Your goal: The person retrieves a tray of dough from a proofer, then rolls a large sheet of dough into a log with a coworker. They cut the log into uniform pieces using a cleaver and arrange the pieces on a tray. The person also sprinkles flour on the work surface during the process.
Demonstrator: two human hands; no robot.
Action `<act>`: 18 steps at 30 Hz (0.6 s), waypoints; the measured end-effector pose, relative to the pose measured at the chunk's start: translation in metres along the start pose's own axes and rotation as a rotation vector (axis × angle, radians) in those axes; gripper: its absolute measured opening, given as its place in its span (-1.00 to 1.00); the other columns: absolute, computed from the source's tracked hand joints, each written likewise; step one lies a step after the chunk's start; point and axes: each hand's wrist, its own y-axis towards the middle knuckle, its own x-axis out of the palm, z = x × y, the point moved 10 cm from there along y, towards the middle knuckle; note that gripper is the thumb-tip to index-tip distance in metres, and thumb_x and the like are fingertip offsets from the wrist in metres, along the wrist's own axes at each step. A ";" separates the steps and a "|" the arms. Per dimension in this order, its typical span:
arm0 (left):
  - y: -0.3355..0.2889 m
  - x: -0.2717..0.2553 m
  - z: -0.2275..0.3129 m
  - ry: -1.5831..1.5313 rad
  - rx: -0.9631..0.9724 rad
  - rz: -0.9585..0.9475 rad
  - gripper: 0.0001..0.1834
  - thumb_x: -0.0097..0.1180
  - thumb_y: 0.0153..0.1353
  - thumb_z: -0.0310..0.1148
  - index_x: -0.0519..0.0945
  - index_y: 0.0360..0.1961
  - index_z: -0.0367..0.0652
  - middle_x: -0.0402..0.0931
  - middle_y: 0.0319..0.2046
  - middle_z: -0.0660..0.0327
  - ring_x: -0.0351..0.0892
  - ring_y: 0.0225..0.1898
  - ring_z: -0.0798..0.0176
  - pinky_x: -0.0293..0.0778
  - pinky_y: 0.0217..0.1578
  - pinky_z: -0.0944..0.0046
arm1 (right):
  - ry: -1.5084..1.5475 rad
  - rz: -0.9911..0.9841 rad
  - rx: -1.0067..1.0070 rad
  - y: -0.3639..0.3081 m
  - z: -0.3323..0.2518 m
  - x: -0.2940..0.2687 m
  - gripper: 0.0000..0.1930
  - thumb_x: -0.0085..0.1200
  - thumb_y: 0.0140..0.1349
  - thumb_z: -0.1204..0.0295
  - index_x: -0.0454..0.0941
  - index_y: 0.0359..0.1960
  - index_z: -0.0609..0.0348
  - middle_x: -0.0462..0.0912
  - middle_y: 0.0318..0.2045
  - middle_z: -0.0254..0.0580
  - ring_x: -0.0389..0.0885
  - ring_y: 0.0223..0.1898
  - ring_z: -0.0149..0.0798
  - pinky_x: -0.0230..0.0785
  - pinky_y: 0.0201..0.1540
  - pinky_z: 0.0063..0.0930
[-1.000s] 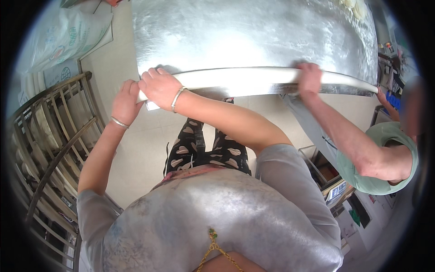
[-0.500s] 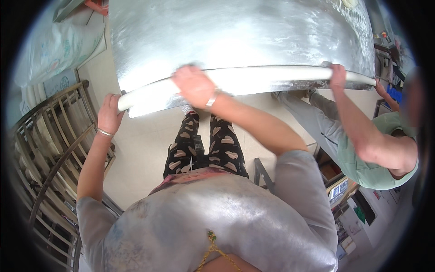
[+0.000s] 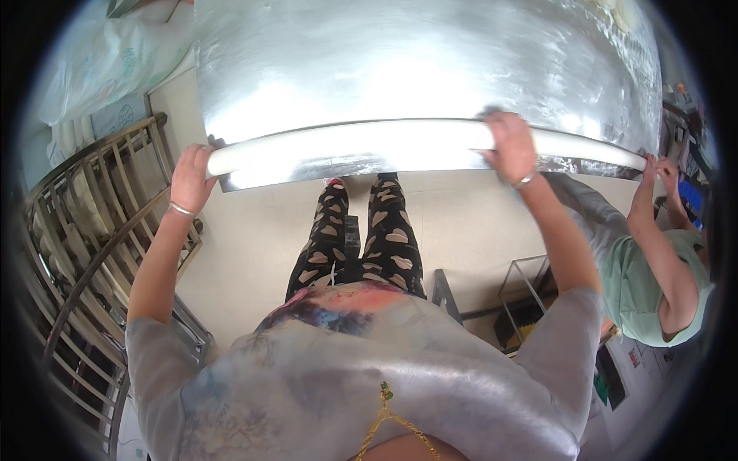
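Observation:
A long, smooth white roll that looks like dough point(image 3: 346, 146) runs along the near edge of the shiny metal table point(image 3: 346, 77). At its left end my left hand point(image 3: 191, 177) curls its fingers round the roll's tip. My right hand point(image 3: 513, 146) is clasped over the roll well to the right, thumb on the near side and fingers over the far side; it is slightly blurred. A co-worker's hands point(image 3: 657, 167) are close together at the roll's right end.
Pale lumps point(image 3: 624, 14) lie at the table's far right corner, where the surface has white smears. A slatted wooden rack point(image 3: 92, 215) stands at my left, below a large plastic bag point(image 3: 115, 65). The co-worker point(image 3: 653, 284) in green stands at my right, near a metal frame point(image 3: 526, 284).
My right hand has moved far to the right along the roll. My left hand stays at the left end. The co-worker's nearer hand has shifted right to join the other.

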 end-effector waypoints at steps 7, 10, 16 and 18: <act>0.001 -0.006 0.004 -0.023 0.011 0.016 -0.40 0.37 -0.18 -0.55 0.44 -0.03 -0.17 0.43 -0.11 0.05 0.44 -0.04 -0.09 0.42 -0.01 0.04 | 0.064 -0.050 -0.246 0.115 -0.204 0.058 -0.49 0.28 0.06 0.13 0.48 -0.02 0.13 0.48 -0.04 -0.14 0.41 0.06 -0.15 0.28 0.12 -0.28; 0.001 -0.005 0.002 -0.044 0.021 0.032 -0.40 0.37 -0.17 -0.54 0.44 -0.02 -0.17 0.43 -0.11 0.06 0.45 -0.06 -0.08 0.43 -0.03 0.04 | 0.126 -0.100 -0.285 0.147 -0.269 0.076 -0.53 0.29 0.03 0.23 0.48 -0.05 0.17 0.48 -0.08 -0.12 0.42 0.02 -0.13 0.29 0.13 -0.28; -0.002 0.005 -0.012 -0.084 -0.069 -0.027 -0.43 0.33 -0.12 -0.54 0.41 -0.02 -0.19 0.42 -0.05 0.00 0.47 -0.04 -0.16 0.46 -0.06 0.02 | 0.131 0.156 -0.387 0.200 -0.381 0.075 -0.85 0.06 0.11 0.34 0.57 -0.32 0.08 0.54 -0.31 -0.25 0.46 -0.16 -0.22 0.27 -0.07 -0.35; -0.002 0.005 -0.013 -0.075 -0.064 -0.028 -0.45 0.34 -0.10 -0.52 0.41 -0.03 -0.18 0.42 -0.06 0.01 0.48 -0.05 -0.15 0.46 -0.07 0.02 | 0.141 0.161 -0.356 0.208 -0.393 0.085 -0.86 0.06 0.11 0.36 0.58 -0.32 0.08 0.55 -0.31 -0.23 0.47 -0.16 -0.20 0.28 -0.06 -0.34</act>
